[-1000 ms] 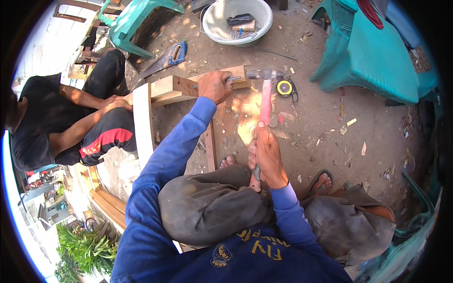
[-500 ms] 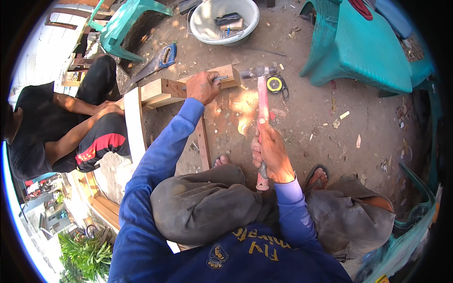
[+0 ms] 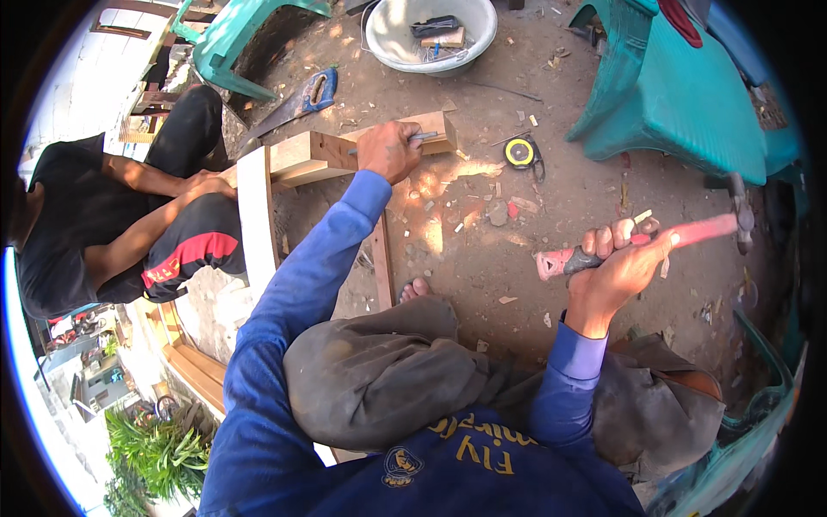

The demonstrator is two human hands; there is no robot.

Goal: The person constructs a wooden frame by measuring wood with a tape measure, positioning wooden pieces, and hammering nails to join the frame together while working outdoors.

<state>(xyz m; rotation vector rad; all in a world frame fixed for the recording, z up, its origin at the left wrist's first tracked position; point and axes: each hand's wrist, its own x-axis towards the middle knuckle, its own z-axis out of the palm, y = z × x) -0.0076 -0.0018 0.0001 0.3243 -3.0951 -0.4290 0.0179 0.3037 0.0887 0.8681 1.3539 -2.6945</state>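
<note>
My left hand [image 3: 388, 153] is closed round a slim grey metal chisel [image 3: 427, 135], which lies across a pale wooden beam [image 3: 442, 131]. One end sticks out to the right of my fist; the other points left at a thicker wooden block [image 3: 312, 157]. Off to the right, my right hand [image 3: 622, 274] grips a hammer [image 3: 702, 231] by its red handle. The hammer lies sideways, its metal head at far right, well apart from the chisel. A co-worker's hands [image 3: 207, 183] rest by an upright pale board [image 3: 255, 215] joined to the block.
A blue-handled saw [image 3: 319, 90] and a yellow-black tape measure [image 3: 519, 153] lie on the dirt ground among wood chips. A whitish basin [image 3: 388, 47] with tools stands at the back. Green plastic chairs [image 3: 689, 103] stand at right and back left. My foot [image 3: 416, 289] is below the beam.
My right hand has swung the hammer away to the right, from upright beside the beam to nearly level. My left hand keeps its hold on the chisel; the whole view has shifted slightly.
</note>
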